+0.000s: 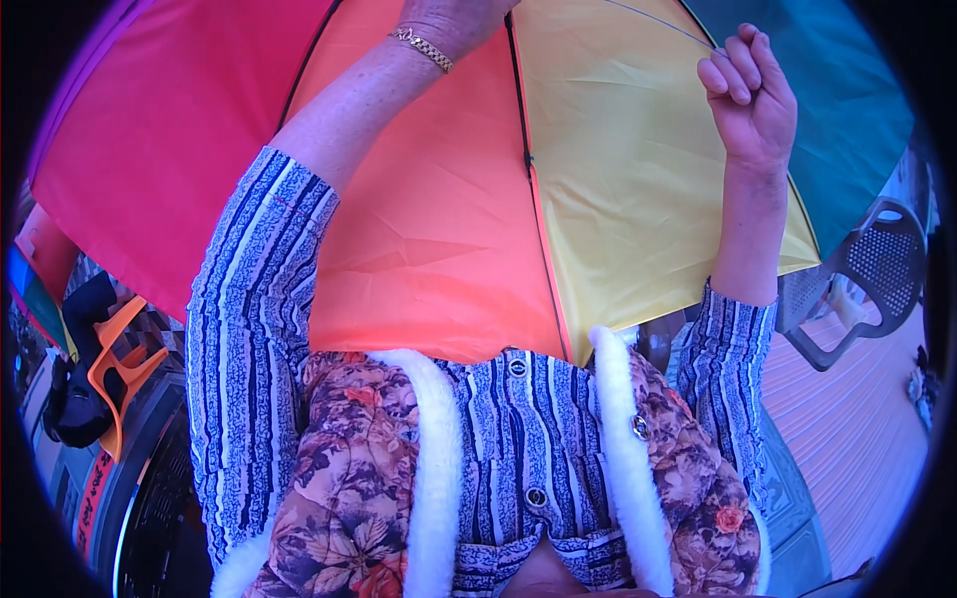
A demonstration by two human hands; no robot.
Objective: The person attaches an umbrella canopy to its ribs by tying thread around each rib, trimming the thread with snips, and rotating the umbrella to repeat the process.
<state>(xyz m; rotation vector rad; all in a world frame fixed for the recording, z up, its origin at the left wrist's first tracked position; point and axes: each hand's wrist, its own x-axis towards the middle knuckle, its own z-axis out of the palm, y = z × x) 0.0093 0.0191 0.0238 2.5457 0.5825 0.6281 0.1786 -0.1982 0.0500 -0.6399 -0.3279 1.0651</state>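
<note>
The right hand has its fingers curled shut against the yellow panel of the open umbrella, near a rib. The left hand sits at the top edge by the central rib; whether it is gripping cannot be told. A bracelet circles its wrist. A grey chair stands beyond the canopy's right edge.

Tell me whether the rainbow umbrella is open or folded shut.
Open. The umbrella has its red, orange, yellow and teal panels stretched wide, with dark ribs fanning out between them, filling the view in front of both raised hands.
</note>
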